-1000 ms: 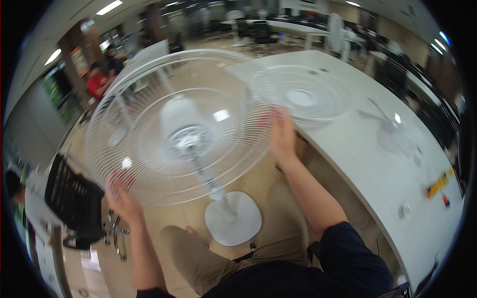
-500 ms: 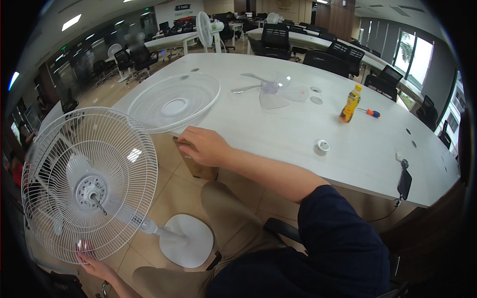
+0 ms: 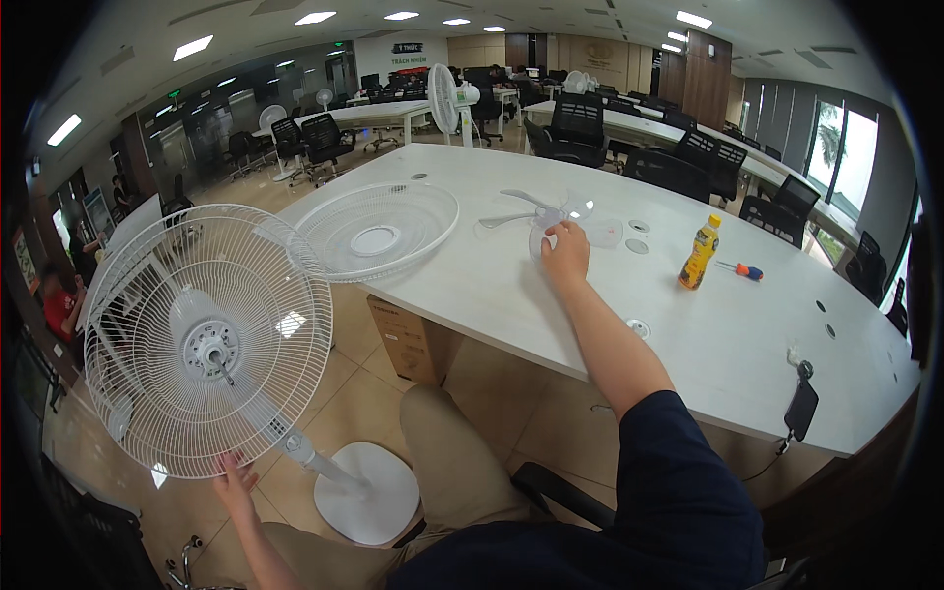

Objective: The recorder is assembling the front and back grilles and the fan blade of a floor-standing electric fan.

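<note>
The clear fan blade (image 3: 547, 218) lay on the white table (image 3: 688, 324), not yet on the fan (image 3: 208, 342), whose front grille (image 3: 377, 232) was off; the right hand (image 3: 564, 253) curled over the blade, the left hand (image 3: 234, 480) open, touching the fan's bottom rim.

Yellow bottle (image 3: 699, 253) upright on white table (image 3: 728, 344), screwdriver (image 3: 739, 269) just beside at 3 o'clock. Cardboard box (image 3: 411, 339) under table. Black device (image 3: 801, 407), poss. adapter, at table edge.
</note>
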### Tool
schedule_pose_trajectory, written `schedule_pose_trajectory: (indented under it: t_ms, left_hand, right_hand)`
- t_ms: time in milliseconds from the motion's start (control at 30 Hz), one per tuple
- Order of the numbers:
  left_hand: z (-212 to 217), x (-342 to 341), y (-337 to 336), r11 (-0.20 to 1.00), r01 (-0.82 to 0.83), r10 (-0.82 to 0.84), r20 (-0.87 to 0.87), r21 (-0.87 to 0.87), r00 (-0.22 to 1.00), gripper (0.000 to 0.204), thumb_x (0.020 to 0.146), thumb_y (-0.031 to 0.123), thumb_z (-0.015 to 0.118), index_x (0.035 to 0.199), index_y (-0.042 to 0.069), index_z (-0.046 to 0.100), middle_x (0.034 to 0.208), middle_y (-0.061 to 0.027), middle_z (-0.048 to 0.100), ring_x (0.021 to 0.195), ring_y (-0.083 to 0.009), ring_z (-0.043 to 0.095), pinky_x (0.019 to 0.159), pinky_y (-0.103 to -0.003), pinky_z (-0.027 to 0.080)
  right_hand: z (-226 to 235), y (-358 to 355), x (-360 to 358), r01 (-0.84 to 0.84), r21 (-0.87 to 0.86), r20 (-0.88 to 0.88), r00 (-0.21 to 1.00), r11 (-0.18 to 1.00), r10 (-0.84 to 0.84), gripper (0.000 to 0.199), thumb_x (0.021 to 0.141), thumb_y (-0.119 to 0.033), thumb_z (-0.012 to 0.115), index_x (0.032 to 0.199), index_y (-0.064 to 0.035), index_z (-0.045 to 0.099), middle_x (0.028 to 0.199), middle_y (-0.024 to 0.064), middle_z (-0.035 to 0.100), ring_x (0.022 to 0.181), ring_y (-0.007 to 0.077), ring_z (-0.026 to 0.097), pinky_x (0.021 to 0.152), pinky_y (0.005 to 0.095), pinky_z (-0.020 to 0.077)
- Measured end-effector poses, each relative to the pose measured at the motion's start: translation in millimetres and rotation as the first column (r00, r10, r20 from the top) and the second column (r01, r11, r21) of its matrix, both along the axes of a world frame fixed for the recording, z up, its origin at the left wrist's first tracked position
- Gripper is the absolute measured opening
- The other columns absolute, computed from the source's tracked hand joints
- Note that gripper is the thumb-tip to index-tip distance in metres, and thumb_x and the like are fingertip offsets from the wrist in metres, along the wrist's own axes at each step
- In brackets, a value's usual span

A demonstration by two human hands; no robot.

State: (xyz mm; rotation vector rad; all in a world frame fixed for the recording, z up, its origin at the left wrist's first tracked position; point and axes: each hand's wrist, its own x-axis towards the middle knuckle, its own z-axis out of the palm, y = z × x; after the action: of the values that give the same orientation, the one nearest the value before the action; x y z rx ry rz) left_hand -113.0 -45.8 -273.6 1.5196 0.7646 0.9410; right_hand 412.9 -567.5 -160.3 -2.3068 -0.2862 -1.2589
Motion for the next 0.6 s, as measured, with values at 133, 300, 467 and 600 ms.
schedule_pose_trajectory:
  t_ms: [133, 300, 467, 600]
  left_hand:
    - [-31, 8, -36, 0.898, 0.400, -0.438, -0.286, -0.184, 0.852, 0.055, 0.105, 0.034, 0.062, 0.153, 0.014, 0.046, 0.133, -0.0126, 0.065, 0.117, -0.0237, 0.064, 0.088, -0.039, 0.057]
    - [-109, 14, -89, 0.801, 0.490, -0.594, -0.353, -0.343, 0.723, 0.052, 0.103, 0.031, 0.065, 0.150, 0.013, 0.050, 0.131, -0.0105, 0.066, 0.115, -0.0216, 0.064, 0.092, -0.040, 0.055]
    - [-154, 23, -133, 0.770, 0.521, -0.638, -0.423, -0.368, 0.644, 0.047, 0.102, 0.028, 0.066, 0.145, 0.012, 0.056, 0.127, -0.0097, 0.068, 0.109, -0.0200, 0.067, 0.087, -0.038, 0.056]
    - [-159, 26, -134, 0.774, 0.515, -0.631, -0.391, -0.368, 0.670, 0.045, 0.101, 0.026, 0.066, 0.143, 0.010, 0.058, 0.123, -0.0100, 0.069, 0.105, -0.0191, 0.068, 0.084, -0.035, 0.056]
  right_hand:
    - [-4, -9, 15, 0.101, 0.238, -0.164, 0.984, 0.966, -0.062, 0.040, 0.086, -0.018, 0.073, 0.123, -0.0065, 0.064, 0.122, 0.0203, 0.066, 0.123, 0.0382, 0.060, 0.106, 0.0453, 0.0470]
    - [5, -21, 11, 0.095, 0.771, -0.445, 0.788, 0.630, 0.426, 0.056, 0.088, -0.007, 0.068, 0.141, -0.0020, 0.049, 0.114, 0.0225, 0.069, 0.086, 0.0294, 0.076, 0.064, 0.0382, 0.0615]
    - [7, -40, 29, 0.091, 0.909, -0.330, 0.752, 0.407, 0.570, 0.073, 0.089, 0.000, 0.063, 0.154, -0.0031, 0.031, 0.111, 0.0242, 0.069, 0.072, 0.0271, 0.075, 0.054, 0.0327, 0.0607]
    - [3, -19, 37, 0.063, 0.953, -0.276, 0.593, 0.298, 0.757, 0.085, 0.090, 0.002, 0.063, 0.161, -0.0047, 0.015, 0.104, 0.0230, 0.069, 0.074, 0.0298, 0.075, 0.056, 0.0339, 0.0625]
